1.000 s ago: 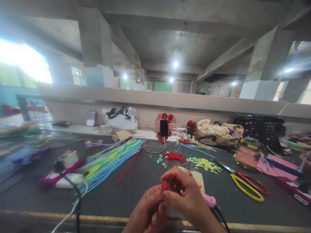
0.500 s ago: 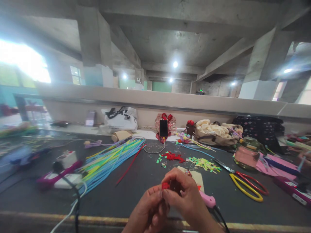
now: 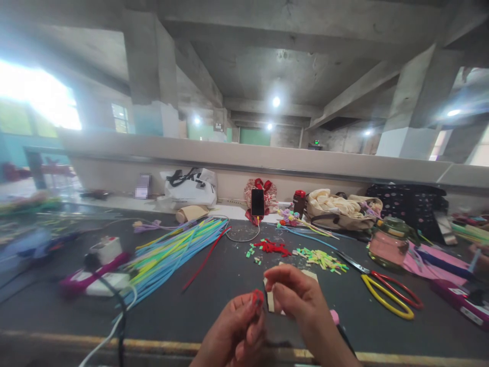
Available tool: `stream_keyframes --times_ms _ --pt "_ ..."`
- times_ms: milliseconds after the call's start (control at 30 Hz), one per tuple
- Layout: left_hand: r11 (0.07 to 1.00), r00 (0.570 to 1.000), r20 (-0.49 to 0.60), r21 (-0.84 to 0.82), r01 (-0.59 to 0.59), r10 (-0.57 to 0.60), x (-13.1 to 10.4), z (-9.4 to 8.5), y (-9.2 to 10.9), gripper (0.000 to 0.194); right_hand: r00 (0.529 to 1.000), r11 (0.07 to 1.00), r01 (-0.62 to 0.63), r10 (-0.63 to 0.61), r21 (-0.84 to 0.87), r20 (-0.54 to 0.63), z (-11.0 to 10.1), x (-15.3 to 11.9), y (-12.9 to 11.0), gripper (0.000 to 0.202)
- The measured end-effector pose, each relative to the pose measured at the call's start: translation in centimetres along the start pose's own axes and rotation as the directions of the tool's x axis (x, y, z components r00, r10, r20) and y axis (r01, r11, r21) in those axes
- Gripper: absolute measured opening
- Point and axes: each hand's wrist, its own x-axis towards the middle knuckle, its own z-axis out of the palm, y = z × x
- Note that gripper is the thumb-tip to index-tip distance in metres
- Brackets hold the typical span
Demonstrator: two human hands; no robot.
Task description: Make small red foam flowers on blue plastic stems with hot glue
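Near the table's front edge, my left hand [image 3: 240, 326] pinches a small red piece [image 3: 257, 297] between thumb and fingertips. Just to the right, my right hand [image 3: 300, 300] is raised with thumb and fingers apart, holding nothing visible. Under and behind it lies a beige sheet [image 3: 270, 300], partly hidden. A pink-handled tool [image 3: 334, 317] shows beside the right wrist, mostly covered. Beyond the hands are a heap of red pieces [image 3: 273, 247] and a heap of yellow-green pieces [image 3: 323, 259].
Long blue, green and yellow stems [image 3: 175, 255] lie at left, with a red stem [image 3: 204, 262] beside them. Scissors [image 3: 385, 295] and a jar [image 3: 387, 243] are at right. A power strip [image 3: 95, 275] with cables sits left. A phone [image 3: 257, 202] stands at the back.
My right hand has let go of the red piece and moved slightly right, its fingers parting. The red piece stays in my left hand. More of the beige sheet's left side shows.
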Motion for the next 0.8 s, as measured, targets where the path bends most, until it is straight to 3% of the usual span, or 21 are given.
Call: stream_keyframes --times_ms 133,267,367,467,567,633,733,800 --pt "0.999 0.999 0.027 0.029 0.046 -0.047 0.1 -0.3 0.2 0.035 0.998 0.996 -0.054 0.056 0.074 -0.027 -0.1 0.3 0.4 0.025" --pt "1.000 1.000 0.011 0.020 -0.006 0.006 0.4 0.0 0.2 0.033 0.998 0.996 -0.045 0.048 0.081 -0.045 0.3 0.1 0.8 0.029" --pt "0.990 0.984 -0.122 0.074 -0.118 0.127 0.3 0.5 0.4 0.030 0.994 0.993 -0.056 0.066 0.105 -0.092 0.7 -0.4 1.8 0.025" --pt "0.961 0.933 -0.253 0.173 -0.216 0.256 -0.1 0.9 0.9 0.022 0.992 0.991 -0.079 0.090 0.112 -0.093 1.1 -1.0 3.2 0.021" --pt "0.945 0.880 -0.348 0.166 -0.280 0.322 -0.3 1.0 1.2 0.019 0.989 0.993 -0.066 0.078 0.098 -0.125 1.6 -1.1 4.1 0.018" --pt "0.948 0.869 -0.380 0.141 -0.284 0.317 -0.3 1.0 1.2 0.020 0.994 0.995 -0.061 0.067 0.076 -0.082 2.0 -1.1 4.3 0.017" --pt "0.961 0.885 -0.375 0.113 -0.253 0.277 -0.1 1.0 0.8 0.020 0.998 0.996 -0.050 0.047 0.074 0.046 2.8 -0.8 4.5 0.018" --pt "0.966 0.894 -0.367 0.102 -0.236 0.257 0.0 0.9 0.4 0.018 0.998 0.995 -0.041 0.037 0.092 0.044 3.3 -0.7 4.7 0.016"
